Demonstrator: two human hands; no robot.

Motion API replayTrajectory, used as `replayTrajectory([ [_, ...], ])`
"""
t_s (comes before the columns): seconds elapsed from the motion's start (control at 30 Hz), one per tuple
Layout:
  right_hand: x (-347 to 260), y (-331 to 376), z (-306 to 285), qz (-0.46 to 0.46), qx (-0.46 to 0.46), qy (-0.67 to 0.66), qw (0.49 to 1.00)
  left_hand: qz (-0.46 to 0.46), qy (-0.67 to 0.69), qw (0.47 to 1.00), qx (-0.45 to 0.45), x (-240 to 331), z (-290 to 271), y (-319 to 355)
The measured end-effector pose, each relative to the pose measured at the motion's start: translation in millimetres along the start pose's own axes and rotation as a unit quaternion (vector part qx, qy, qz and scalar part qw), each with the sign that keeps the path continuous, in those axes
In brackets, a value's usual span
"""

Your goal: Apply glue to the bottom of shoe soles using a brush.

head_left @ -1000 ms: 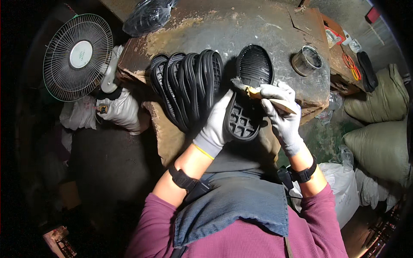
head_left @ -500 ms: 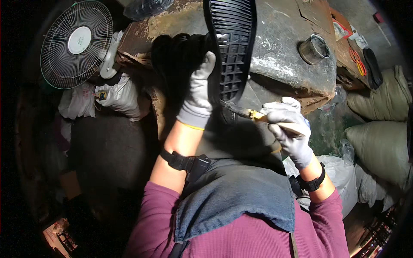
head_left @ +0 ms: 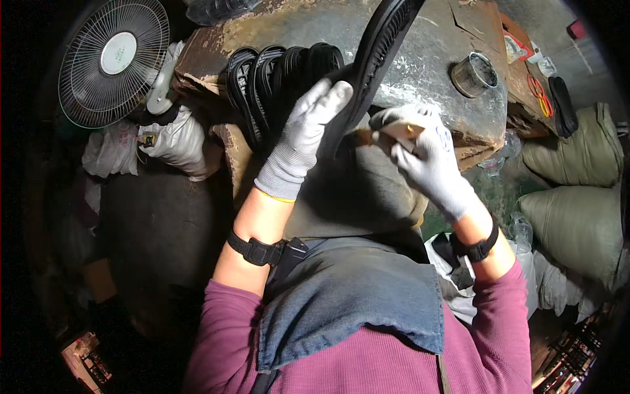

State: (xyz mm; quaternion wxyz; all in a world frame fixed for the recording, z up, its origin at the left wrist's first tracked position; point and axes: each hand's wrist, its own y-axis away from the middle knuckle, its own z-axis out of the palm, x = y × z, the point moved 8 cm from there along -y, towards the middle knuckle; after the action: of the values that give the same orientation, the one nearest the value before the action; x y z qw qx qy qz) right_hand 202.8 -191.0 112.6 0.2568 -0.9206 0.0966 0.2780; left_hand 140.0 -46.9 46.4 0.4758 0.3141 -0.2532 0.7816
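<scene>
Black rubber makes up the sole (head_left: 379, 59), raised over the lap at the near side of the worktop (head_left: 426, 39) and turned nearly on edge, its far end cut off by the picture's upper rim. The left hand (head_left: 303, 125), in a pale glove, has its fingers (head_left: 338, 95) closed on the sole's side; their wrap behind it cannot be seen. That tilt probably serves to turn the side wall toward the other hand.

The right hand (head_left: 430, 154), gloved too, has its fingers bent and pinched together on a brush (head_left: 405, 131), leaving no wide gap. The bristle end points left toward the sole, blurred, so I cannot tell whether it touches. Such a grip, near the bristles, likely gives finer control.

Just beyond and left of the left fingers, a row of soles (head_left: 289, 69) stands on edge, packed close, perhaps to save room and keep each in easy reach. Beyond the right fingers, to their right, is a tin (head_left: 474, 75), handily placed for the brush hand; its contents are unclear. Farther right lie scissors (head_left: 539, 95) and a loose sole (head_left: 563, 107), with green sacks (head_left: 571, 223) beside. Well left of the left fingers stands a fan (head_left: 118, 52).
</scene>
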Motion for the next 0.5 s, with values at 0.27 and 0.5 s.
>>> replayTrajectory([
  [0.27, 57, -21, -57, 0.089, 0.144, 0.045, 0.984, -0.102, -0.181, 0.972, 0.111, 2, 18, 10],
  [0.5, 80, -52, -82, 0.163, 0.184, 0.044, 0.968, -0.161, -0.089, 0.982, 0.043, -13, 4, 26],
])
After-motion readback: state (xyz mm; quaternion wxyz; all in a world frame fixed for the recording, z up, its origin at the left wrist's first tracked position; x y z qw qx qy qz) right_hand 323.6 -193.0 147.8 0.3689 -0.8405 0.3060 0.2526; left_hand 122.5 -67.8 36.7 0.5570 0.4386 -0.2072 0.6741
